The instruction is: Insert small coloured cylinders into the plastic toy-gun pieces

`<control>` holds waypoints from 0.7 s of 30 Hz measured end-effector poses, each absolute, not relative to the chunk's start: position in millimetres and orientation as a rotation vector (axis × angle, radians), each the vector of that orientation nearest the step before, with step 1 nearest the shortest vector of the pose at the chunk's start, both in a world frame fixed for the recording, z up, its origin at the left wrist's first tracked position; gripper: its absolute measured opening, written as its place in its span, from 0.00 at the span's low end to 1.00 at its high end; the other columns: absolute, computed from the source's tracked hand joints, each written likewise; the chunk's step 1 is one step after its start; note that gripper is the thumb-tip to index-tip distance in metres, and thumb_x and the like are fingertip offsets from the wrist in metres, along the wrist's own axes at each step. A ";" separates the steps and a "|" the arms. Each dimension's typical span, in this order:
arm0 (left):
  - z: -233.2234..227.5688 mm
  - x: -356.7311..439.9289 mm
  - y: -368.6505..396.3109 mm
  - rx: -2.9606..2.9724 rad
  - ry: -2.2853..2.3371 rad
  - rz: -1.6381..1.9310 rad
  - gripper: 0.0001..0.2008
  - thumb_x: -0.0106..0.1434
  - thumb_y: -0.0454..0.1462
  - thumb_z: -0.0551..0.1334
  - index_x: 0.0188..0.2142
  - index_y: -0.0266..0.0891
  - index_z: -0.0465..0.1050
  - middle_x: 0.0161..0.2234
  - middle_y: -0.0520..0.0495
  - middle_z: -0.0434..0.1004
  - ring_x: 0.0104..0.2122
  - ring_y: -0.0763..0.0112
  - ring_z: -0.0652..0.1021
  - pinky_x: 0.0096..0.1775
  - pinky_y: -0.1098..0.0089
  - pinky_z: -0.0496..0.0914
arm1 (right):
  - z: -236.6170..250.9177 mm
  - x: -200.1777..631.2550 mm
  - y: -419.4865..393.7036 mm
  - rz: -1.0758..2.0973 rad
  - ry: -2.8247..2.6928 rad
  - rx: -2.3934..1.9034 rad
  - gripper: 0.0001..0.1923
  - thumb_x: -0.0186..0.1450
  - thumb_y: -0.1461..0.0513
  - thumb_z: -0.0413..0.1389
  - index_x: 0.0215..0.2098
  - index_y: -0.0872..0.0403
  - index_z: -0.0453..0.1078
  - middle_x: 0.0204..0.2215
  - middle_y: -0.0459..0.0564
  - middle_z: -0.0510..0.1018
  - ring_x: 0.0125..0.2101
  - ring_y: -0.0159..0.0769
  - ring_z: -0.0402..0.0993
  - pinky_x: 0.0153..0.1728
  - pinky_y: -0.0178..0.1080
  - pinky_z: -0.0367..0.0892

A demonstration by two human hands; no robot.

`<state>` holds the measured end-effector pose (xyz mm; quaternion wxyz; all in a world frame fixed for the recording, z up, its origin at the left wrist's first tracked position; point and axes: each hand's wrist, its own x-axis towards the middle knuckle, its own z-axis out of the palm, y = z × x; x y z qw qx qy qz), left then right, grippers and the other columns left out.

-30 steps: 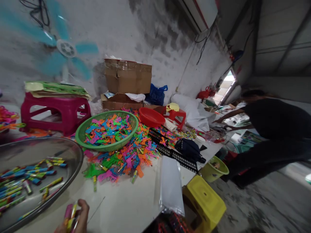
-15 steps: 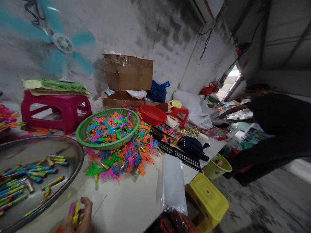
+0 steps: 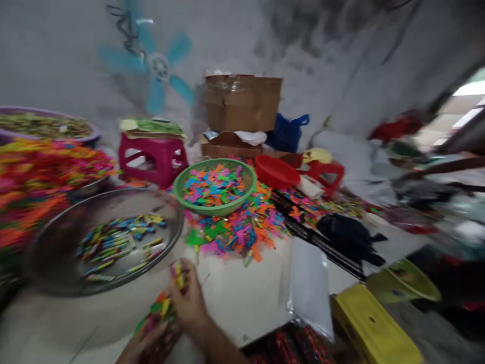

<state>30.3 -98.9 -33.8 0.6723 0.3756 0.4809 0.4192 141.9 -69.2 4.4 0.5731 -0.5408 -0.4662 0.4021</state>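
There was the right hand (image 3: 189, 301) over the white desk (image 3: 235, 283), its fingers curled tight around a small bundle of slim yellow-and-pink tubes (image 3: 178, 274), ends poking out past the fingertips! Just below and beside it I had the left hand (image 3: 147, 343), fingers folded around a clutch of bright orange, green and yellow pieces (image 3: 162, 307), though motion blur left me unsure of their exact shape. Both hands sat close together on my feed, near the big round grey tray (image 3: 53, 247), and on its floor lay a scatter of slim striped tubes (image 3: 111, 247) in blue and yellow! Beyond the hands stood the round green plastic basket (image 3: 214, 209), brimming with multicoloured plastic pieces (image 3: 214, 186), and a loose multicoloured pile (image 3: 242, 230) spread across the desk in front of it.
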 end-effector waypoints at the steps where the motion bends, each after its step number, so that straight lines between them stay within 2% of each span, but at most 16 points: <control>1: -27.0 28.0 -99.9 0.638 0.976 0.913 0.09 0.47 0.38 0.64 0.31 0.41 0.73 0.22 0.52 0.76 0.25 0.70 0.76 0.29 0.71 0.71 | 6.9 145.9 -70.9 0.966 -1.043 -1.297 0.24 0.54 0.65 0.50 0.49 0.52 0.55 0.40 0.51 0.67 0.37 0.34 0.68 0.37 0.37 0.67; 3: -13.0 22.8 -100.5 0.367 0.833 0.897 0.06 0.49 0.32 0.64 0.29 0.36 0.71 0.23 0.51 0.75 0.25 0.75 0.76 0.32 0.75 0.70 | 10.4 153.5 -74.8 1.054 -1.039 -1.309 0.25 0.56 0.62 0.48 0.52 0.53 0.51 0.38 0.52 0.66 0.28 0.32 0.68 0.25 0.34 0.68; 4: -7.3 20.0 -100.0 0.285 0.780 0.926 0.07 0.49 0.29 0.63 0.31 0.35 0.71 0.28 0.49 0.76 0.30 0.73 0.76 0.36 0.73 0.69 | 11.3 156.4 -76.9 1.099 -1.050 -1.300 0.25 0.56 0.61 0.49 0.52 0.54 0.50 0.37 0.53 0.65 0.26 0.30 0.67 0.21 0.33 0.66; 6: -0.8 14.9 -98.2 0.200 0.652 0.999 0.10 0.49 0.25 0.60 0.33 0.33 0.71 0.36 0.44 0.76 0.38 0.68 0.75 0.42 0.68 0.67 | 11.5 159.4 -82.0 1.284 -1.152 -1.238 0.25 0.57 0.59 0.50 0.52 0.53 0.51 0.36 0.52 0.65 0.22 0.28 0.65 0.16 0.31 0.64; 8: -0.6 11.8 -97.4 0.179 0.577 1.030 0.13 0.50 0.23 0.59 0.35 0.33 0.70 0.38 0.43 0.75 0.38 0.67 0.75 0.43 0.66 0.67 | 11.0 158.6 -88.0 1.457 -1.255 -1.173 0.25 0.57 0.57 0.51 0.52 0.51 0.50 0.35 0.50 0.65 0.19 0.25 0.63 0.14 0.30 0.62; 11: -4.7 11.9 -98.8 0.214 0.540 1.045 0.10 0.53 0.29 0.59 0.38 0.34 0.70 0.36 0.44 0.75 0.35 0.69 0.75 0.38 0.68 0.68 | 10.0 152.8 -94.7 1.546 -1.323 -1.150 0.25 0.57 0.56 0.52 0.51 0.48 0.51 0.35 0.47 0.65 0.18 0.24 0.61 0.13 0.29 0.61; 14: -7.0 13.3 -99.9 0.278 0.586 1.038 0.12 0.56 0.36 0.59 0.40 0.33 0.69 0.38 0.41 0.75 0.36 0.66 0.75 0.38 0.67 0.67 | 8.2 147.5 -93.9 1.522 -1.329 -1.181 0.25 0.57 0.56 0.53 0.50 0.48 0.52 0.34 0.46 0.65 0.17 0.23 0.61 0.12 0.29 0.61; 18: -6.7 13.5 -99.7 0.325 0.652 1.023 0.12 0.55 0.36 0.59 0.40 0.34 0.69 0.37 0.41 0.74 0.35 0.66 0.75 0.38 0.66 0.67 | 5.1 147.1 -88.9 1.469 -1.355 -1.251 0.26 0.57 0.56 0.52 0.52 0.48 0.51 0.36 0.48 0.68 0.16 0.24 0.62 0.11 0.29 0.60; 20: -6.4 15.1 -100.1 0.336 0.630 1.010 0.12 0.56 0.37 0.58 0.40 0.35 0.69 0.36 0.42 0.74 0.34 0.66 0.75 0.38 0.64 0.67 | 3.5 147.8 -88.5 1.416 -1.431 -1.285 0.25 0.57 0.56 0.52 0.52 0.48 0.53 0.39 0.50 0.70 0.20 0.28 0.68 0.14 0.32 0.65; 21: -6.5 16.7 -100.4 0.334 0.620 1.004 0.12 0.56 0.38 0.58 0.40 0.36 0.68 0.35 0.43 0.74 0.34 0.66 0.75 0.37 0.64 0.67 | 2.7 147.7 -88.9 1.364 -1.487 -1.297 0.24 0.57 0.57 0.52 0.52 0.49 0.55 0.42 0.51 0.70 0.26 0.32 0.71 0.20 0.35 0.69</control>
